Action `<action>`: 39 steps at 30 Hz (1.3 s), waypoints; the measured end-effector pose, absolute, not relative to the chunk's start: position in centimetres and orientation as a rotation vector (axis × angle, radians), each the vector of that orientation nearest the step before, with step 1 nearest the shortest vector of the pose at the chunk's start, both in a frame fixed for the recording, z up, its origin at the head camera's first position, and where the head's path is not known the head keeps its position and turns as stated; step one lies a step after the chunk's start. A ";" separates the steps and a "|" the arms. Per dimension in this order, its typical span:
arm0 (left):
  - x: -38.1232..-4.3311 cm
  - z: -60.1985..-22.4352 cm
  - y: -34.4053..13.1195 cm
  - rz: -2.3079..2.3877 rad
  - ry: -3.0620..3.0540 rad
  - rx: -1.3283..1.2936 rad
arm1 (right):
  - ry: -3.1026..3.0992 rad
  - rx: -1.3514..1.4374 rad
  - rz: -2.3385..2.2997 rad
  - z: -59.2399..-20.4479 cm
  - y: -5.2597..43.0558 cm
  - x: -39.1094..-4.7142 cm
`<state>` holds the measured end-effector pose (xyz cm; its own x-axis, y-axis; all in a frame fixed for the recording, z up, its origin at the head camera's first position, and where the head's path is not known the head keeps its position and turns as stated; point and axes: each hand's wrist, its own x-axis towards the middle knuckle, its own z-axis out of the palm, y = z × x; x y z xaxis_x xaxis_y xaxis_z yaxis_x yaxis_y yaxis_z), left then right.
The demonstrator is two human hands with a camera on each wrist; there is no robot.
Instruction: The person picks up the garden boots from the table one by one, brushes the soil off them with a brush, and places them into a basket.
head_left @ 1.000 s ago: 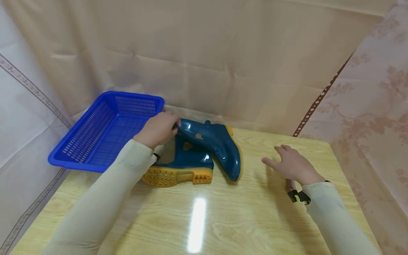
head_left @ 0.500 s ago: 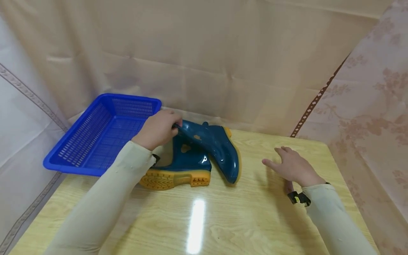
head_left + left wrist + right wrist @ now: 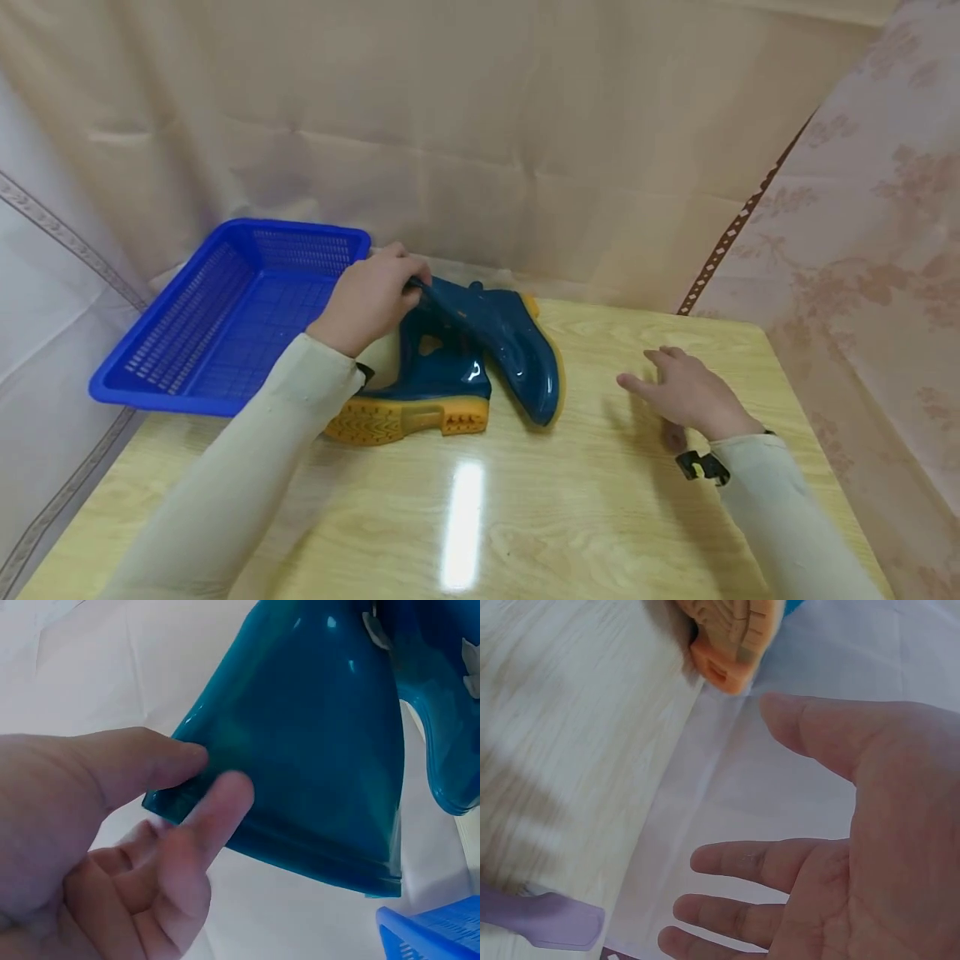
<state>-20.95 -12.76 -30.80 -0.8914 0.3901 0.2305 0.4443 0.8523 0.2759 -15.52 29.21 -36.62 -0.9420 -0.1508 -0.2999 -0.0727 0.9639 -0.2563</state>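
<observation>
Two dark teal rain boots with yellow soles lie together on the table in the head view. The thumb and fingers of my left hand pinch the top edge of the rear rain boot, whose toe points toward me. In the left wrist view this boot's shaft spreads wide beside the thumb. The front rain boot lies on its side, sole toward me, its shaft partly behind my left wrist. My right hand hovers over the table to the right, fingers spread, holding nothing.
A blue plastic basket stands to the left of the boots. Beneath my right hand lies a purple handle-like thing, mostly hidden in the head view. Beige cloth hangs behind the wooden table.
The head view has shifted slightly, moving the basket leftward in it. My left hand has turned the rear boot's shaft a little, so its patch shows less. The right hand stays put.
</observation>
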 end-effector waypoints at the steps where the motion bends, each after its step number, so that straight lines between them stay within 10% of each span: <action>1: -20.9 -30.9 -12.8 -0.509 -2.861 -0.644 | 2.790 -0.160 -0.355 -36.8 29.2 -15.4; 39: -23.0 -33.4 -16.3 -0.822 -3.106 -0.411 | 2.785 -0.203 -0.495 -38.4 29.7 -15.5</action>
<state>-23.00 -16.34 -33.39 -0.9631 0.2676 -0.0296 0.2179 0.8394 0.4980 -15.53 29.75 -38.42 -0.9437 -0.1901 -0.2706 -0.0852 0.9304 -0.3565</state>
